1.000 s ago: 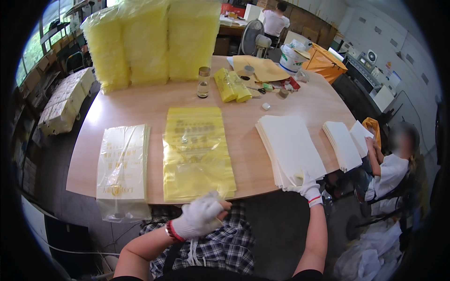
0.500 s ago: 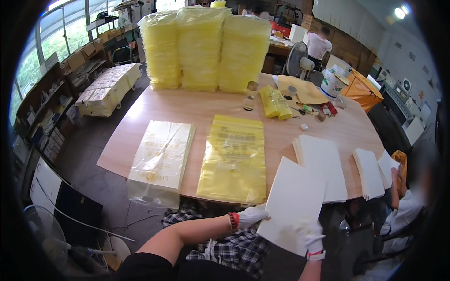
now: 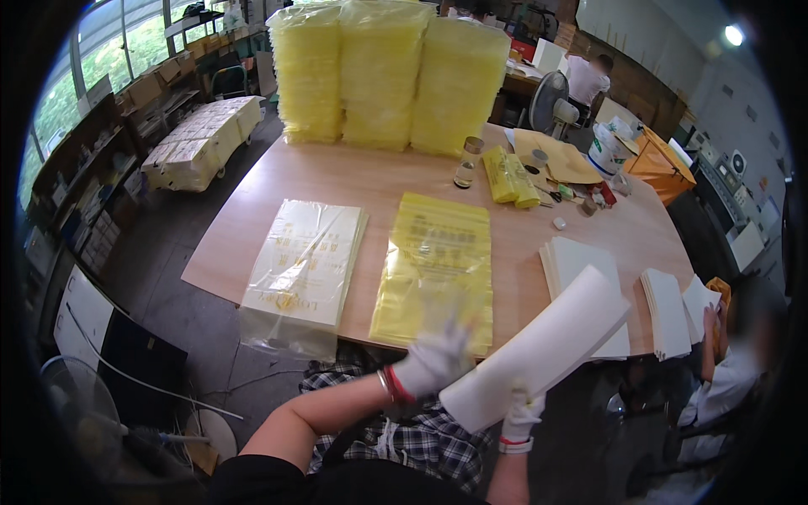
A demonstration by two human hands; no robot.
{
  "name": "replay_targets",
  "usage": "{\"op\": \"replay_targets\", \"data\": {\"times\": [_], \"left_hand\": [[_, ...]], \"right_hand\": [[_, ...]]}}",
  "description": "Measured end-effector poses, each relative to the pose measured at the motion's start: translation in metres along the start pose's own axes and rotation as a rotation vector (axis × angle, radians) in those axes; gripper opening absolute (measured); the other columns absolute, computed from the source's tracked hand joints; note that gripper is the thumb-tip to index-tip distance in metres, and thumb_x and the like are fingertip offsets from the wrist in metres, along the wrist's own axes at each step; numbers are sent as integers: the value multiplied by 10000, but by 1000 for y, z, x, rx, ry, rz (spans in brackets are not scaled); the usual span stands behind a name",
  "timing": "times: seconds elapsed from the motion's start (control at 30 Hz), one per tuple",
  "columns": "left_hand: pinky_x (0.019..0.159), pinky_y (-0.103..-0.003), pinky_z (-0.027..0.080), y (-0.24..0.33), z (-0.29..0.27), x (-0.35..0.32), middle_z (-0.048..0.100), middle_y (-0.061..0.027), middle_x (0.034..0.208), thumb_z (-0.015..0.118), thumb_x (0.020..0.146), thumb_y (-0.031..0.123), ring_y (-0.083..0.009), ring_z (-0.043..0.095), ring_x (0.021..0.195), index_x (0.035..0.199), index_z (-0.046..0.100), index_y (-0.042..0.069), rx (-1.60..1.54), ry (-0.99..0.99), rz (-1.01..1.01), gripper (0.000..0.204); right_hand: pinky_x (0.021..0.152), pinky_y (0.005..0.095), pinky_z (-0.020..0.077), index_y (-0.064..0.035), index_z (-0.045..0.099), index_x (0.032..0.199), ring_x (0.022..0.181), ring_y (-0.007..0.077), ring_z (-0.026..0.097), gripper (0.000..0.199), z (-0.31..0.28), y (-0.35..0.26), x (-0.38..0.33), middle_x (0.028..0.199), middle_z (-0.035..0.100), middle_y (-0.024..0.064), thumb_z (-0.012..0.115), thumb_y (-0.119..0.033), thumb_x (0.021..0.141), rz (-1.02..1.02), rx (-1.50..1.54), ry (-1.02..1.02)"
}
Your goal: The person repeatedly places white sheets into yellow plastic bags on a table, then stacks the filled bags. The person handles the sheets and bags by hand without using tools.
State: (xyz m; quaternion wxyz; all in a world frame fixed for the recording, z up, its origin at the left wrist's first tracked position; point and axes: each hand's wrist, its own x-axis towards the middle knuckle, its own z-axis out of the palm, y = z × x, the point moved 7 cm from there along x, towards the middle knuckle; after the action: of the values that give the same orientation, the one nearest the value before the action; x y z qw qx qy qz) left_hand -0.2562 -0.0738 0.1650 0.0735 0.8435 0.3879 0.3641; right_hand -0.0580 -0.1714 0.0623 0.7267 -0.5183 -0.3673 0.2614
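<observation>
My right hand [image 3: 523, 414], in a white glove, grips the near end of a white paper stack [image 3: 539, 347]. The stack is curved and tilted over the table's near edge. Its exact number of sheets cannot be made out. My left hand [image 3: 433, 362], gloved too, is at the near end of a pile of yellow plastic bags [image 3: 433, 252]; motion smears its fingers. Left of the bags lies a white stack in a clear printed plastic bag [image 3: 307, 261], its loose end hanging over the edge. More white paper [image 3: 562, 259] rests right of the yellow bags.
Tall piles of yellow bags [image 3: 379, 76] stand at the table's far side. A glass jar [image 3: 468, 164], yellow packets [image 3: 509, 177] and a white bucket [image 3: 608, 150] are nearby. On the right, a co-worker's hand [image 3: 712, 318] holds paper beside another white stack [image 3: 667, 311].
My left hand has let go of the white paper and moved up to the yellow bags. The paper, now bent into a curve, has turned in my right hand, which shifted left.
</observation>
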Motion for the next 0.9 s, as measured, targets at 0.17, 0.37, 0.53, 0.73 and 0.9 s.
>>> {"op": "replay_targets", "data": {"times": [0.17,0.37,0.53,0.73,0.9], "left_hand": [[759,-323,460,-114,31,42,607,-158,1001,657,764,227,-214,595,928,1140,527,18,-620,-576,-525,449],[692,-304,474,-136,57,47,613,-58,785,538,839,140,-172,605,809,1107,570,99,-827,-59,-408,273],[724,-418,478,32,96,-3,599,-166,959,491,827,254,-338,589,887,1096,538,117,-376,-600,25,305],[755,-416,476,-90,108,-19,595,-140,1012,594,758,189,-307,588,880,1148,510,113,-234,-404,-260,406],[782,-395,476,-140,78,-38,566,-139,1056,549,784,146,-326,573,880,1096,508,80,372,-115,229,321]], "right_hand": [[711,331,506,-8,532,1094,805,251,622,475,2,-68,1,974,614,119,714,-265,738,-338,-615,-153],[665,401,508,-135,608,1031,773,339,612,330,45,-31,-5,999,613,115,614,-227,715,-256,-1183,-651],[700,384,486,-69,569,993,815,311,603,324,70,52,24,937,608,133,568,-304,770,-371,-1342,-910],[780,413,452,-61,424,1194,935,365,558,576,79,72,77,1009,569,210,671,-282,722,-69,-1017,-189],[726,485,449,-167,271,1347,833,422,574,643,106,142,119,933,590,253,520,-104,758,101,-1295,-444]]}}
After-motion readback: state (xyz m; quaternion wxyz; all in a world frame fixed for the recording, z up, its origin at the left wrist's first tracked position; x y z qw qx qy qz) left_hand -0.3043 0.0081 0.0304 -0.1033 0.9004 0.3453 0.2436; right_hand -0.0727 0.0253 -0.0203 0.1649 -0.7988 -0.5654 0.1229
